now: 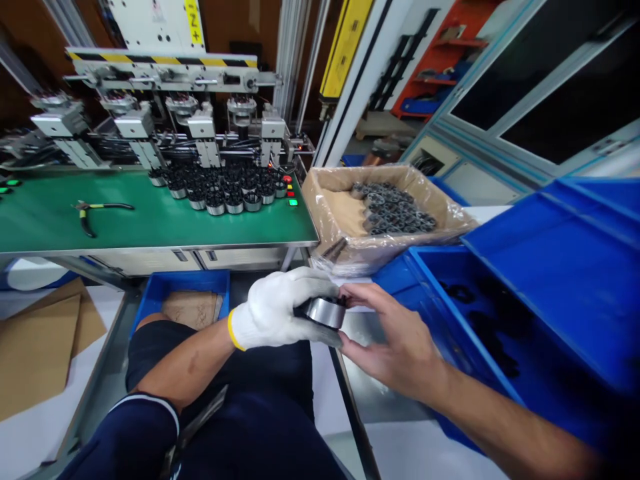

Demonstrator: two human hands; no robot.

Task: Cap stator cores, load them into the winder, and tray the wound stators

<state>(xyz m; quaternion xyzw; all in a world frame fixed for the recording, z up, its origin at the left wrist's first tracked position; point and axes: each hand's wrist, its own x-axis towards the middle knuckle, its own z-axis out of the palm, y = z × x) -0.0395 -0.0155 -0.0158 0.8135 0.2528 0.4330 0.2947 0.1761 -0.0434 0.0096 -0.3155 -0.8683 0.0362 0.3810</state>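
Observation:
A round part [326,312], silvery ring outside and black at its ends, looks like a motor stator; it is held above my lap. My left hand [280,308], in a white glove with a yellow cuff, is closed round it from the left, fingers above and thumb below. My bare right hand [395,333] pinches it from the right, with fingertips at its upper edge and the thumb at its lower edge near the glove's thumb. Several similar stators [225,190] stand grouped on the green bench [150,227].
Cutting pliers [93,212] lie on the bench before a machine with several clamp stations [203,127]. A plastic-lined carton [340,247] holds dark ring parts [395,208]. At right is a blue bin [480,340] with black parts; another blue bin [150,293] holds cardboard.

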